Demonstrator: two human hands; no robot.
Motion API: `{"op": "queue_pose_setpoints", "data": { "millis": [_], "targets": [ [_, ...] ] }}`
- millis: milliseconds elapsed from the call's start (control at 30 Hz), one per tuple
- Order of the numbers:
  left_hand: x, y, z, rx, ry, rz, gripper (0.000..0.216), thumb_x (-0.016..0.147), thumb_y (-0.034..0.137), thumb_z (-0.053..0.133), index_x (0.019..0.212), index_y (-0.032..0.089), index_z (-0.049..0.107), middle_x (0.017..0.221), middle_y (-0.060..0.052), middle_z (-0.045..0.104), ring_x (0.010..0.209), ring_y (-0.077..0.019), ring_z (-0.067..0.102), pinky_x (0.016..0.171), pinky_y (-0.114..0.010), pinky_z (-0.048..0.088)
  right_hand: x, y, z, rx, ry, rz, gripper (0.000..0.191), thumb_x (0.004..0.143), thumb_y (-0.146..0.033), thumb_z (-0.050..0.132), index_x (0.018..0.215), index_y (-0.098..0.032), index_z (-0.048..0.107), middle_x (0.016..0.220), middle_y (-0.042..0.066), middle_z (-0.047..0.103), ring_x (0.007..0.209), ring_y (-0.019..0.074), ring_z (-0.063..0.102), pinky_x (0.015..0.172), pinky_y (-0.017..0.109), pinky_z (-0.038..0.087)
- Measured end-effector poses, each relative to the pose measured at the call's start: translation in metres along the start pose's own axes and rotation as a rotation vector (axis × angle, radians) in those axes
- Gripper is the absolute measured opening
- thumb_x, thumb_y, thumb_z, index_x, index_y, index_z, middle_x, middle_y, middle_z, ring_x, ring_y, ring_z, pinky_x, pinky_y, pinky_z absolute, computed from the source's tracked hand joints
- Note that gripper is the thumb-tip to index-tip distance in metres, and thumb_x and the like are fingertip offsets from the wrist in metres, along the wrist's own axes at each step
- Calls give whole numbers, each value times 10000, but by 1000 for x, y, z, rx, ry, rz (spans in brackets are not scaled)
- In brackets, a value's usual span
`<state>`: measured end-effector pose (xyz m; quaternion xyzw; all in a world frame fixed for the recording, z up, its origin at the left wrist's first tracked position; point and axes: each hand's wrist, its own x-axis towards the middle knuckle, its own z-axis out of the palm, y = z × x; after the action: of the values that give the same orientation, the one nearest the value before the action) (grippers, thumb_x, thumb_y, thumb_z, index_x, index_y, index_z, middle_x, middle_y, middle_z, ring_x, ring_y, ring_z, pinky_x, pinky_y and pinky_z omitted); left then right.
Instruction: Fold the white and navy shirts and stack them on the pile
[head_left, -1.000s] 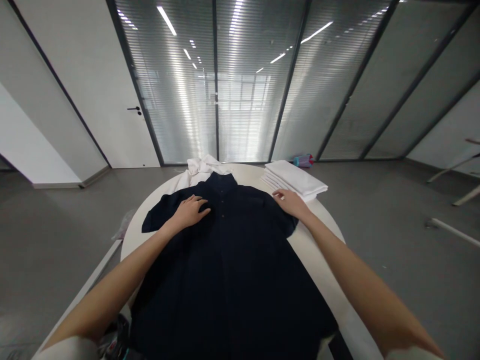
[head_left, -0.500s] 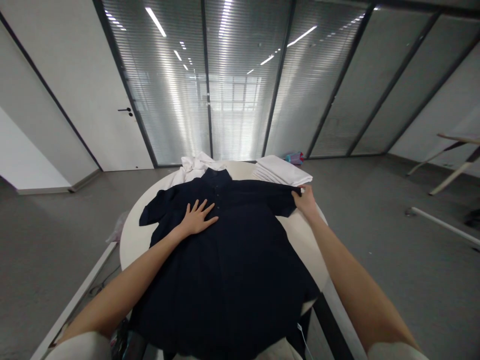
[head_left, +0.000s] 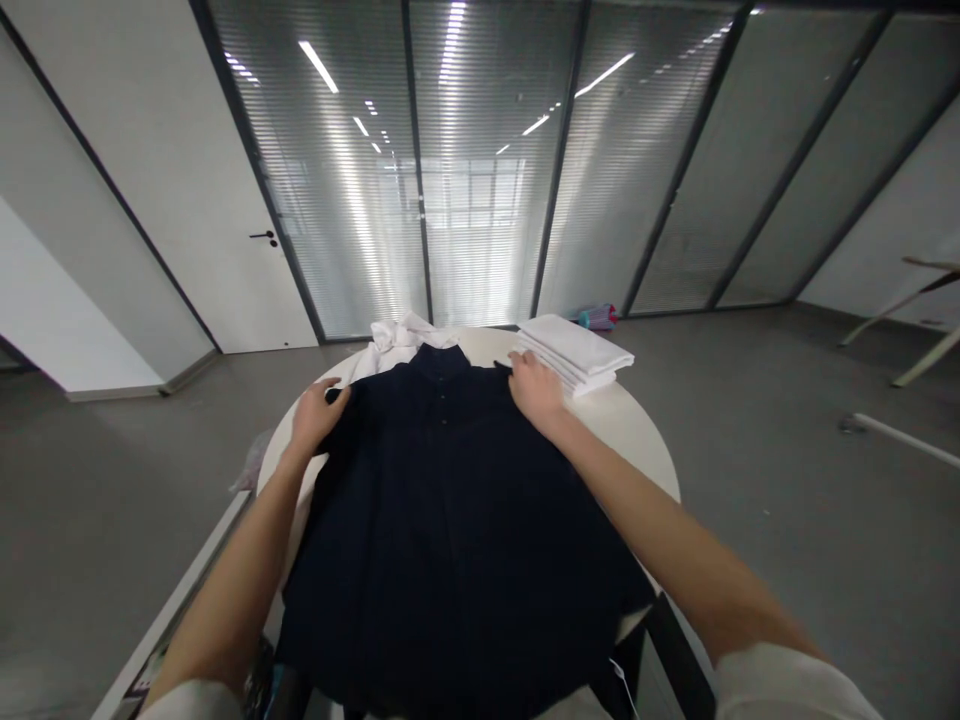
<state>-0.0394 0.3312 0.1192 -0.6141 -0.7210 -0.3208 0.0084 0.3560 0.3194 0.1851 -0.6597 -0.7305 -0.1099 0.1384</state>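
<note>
A dark navy short-sleeved shirt (head_left: 457,510) lies front side up, its collar at the far side and its hem hanging over the near edge of the round white table (head_left: 637,430). At the sleeve on the left, my left hand (head_left: 316,415) is closed on the fabric with thumb and fingers. My right hand (head_left: 536,392) is closed at the shoulder on the right, its fingertips partly hidden behind the hand. The sleeve on that side no longer sticks out over the table.
Folded white cloths (head_left: 577,350) are stacked at the table's back right. Crumpled white fabric (head_left: 397,338) lies at the back left. A blue and pink package (head_left: 598,317) shows beyond the stack. Glass partitions with blinds stand behind, and table legs (head_left: 930,355) are at far right.
My left hand has moved from the shirt's chest to the left sleeve and closed on it. My right hand has moved inward to the shoulder, and the right sleeve has been brought in.
</note>
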Motion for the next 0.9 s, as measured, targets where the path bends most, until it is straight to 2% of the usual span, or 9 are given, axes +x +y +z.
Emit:
{"op": "queue_pose_setpoints", "data": {
  "millis": [133,200,267,367,467,600,733,800,900],
  "targets": [
    [-4,-60,-20,193,-134,-289,714,891,605,483,1358,73,574,1282,-236,651,1206,-409,598,982,-478,485,-41,-43,27,-1,-210,-240,367,1001,-269,456,1345,-170,532,1259,170,598,1029,277,657,803,360,532],
    [-14,-75,-22,252,-214,-364,735,874,669,464,1295,90,631,1250,-253,653,1208,-454,578,973,-532,473,-52,-46,36,4,-257,-290,363,1001,-391,489,1269,-174,602,1238,167,612,1071,303,641,837,383,527],
    [-26,-76,-20,284,-226,-394,715,851,713,468,1226,144,684,1275,-248,629,1231,-489,542,982,-596,441,-53,-40,39,31,-265,-319,440,998,-515,471,1208,-173,650,1215,169,622,1087,323,637,866,408,518],
    [-38,-65,-13,254,-159,-383,625,801,667,586,1179,183,699,1337,-239,574,1270,-508,489,1011,-649,383,-44,-23,41,113,-313,-349,551,1009,-601,375,1228,-188,665,1200,152,632,1051,317,663,859,411,520],
    [-38,-51,-9,159,-75,-380,457,759,492,695,1086,173,691,1232,-222,628,1221,-488,525,991,-637,397,-39,-8,47,191,-339,-368,506,1024,-551,390,1299,-207,639,1221,128,623,1040,289,675,874,383,520],
    [-24,-29,-14,73,3,-362,309,838,293,592,1113,153,605,1063,-154,687,1012,-326,663,846,-431,522,-41,0,59,270,-326,-402,457,1018,-486,463,1331,-189,613,1214,122,608,1029,258,674,904,352,514],
    [-26,15,-18,38,85,-218,280,899,233,519,1176,196,533,1131,-98,680,1038,-240,668,843,-319,514,-40,3,64,288,-326,-408,440,1006,-475,494,1321,-191,614,1206,123,604,1000,250,678,879,340,520],
    [-42,41,-16,92,-1,-18,277,894,230,553,1171,240,545,1113,-63,699,1025,-245,680,851,-320,507,-39,4,66,294,-327,-416,442,1004,-464,504,1330,-184,609,1204,126,601,1006,248,674,887,335,517],
    [-74,71,-11,238,-310,310,400,888,281,617,1280,292,542,1167,-59,707,1019,-272,696,831,-334,510,-41,6,65,316,-325,-443,470,1003,-459,511,1357,-162,593,1212,134,594,1015,242,668,923,339,509]
  ]
}}
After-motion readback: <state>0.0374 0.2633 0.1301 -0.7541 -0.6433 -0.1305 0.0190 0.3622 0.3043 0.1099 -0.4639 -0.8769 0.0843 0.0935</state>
